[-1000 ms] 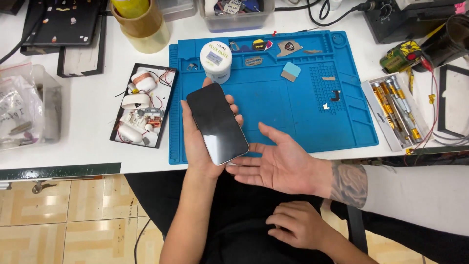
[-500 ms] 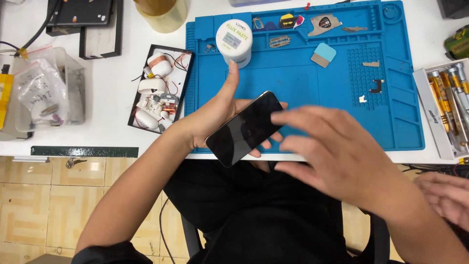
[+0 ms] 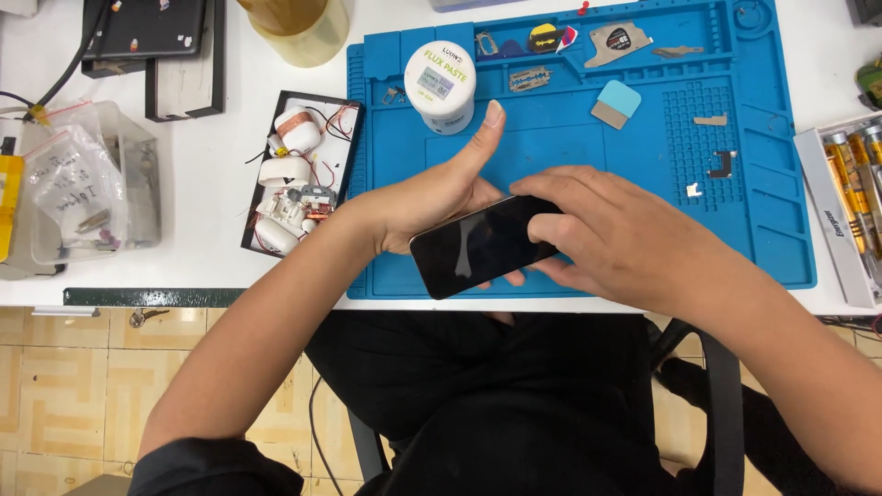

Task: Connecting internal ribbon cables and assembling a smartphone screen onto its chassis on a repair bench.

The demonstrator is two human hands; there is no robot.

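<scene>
A black smartphone [image 3: 473,248] with a dark screen lies flat in my two hands, above the near edge of the blue work mat [image 3: 570,147]. My left hand [image 3: 432,188] cups it from below, thumb stretched up toward a white round jar [image 3: 441,84]. From the right, my right hand [image 3: 611,234] grips the phone's right end, fingers curled over the screen edge.
A black tray of small white parts and wires [image 3: 299,174] sits left of the mat. Clear plastic bags [image 3: 78,188] lie at far left. Small metal parts, a blue-handled scraper [image 3: 614,101] and picks rest on the mat. A box of batteries [image 3: 850,193] is at right.
The phone has turned from upright to lying sideways. My right hand came from open beside it to gripping its right end. The view shifted closer to the table.
</scene>
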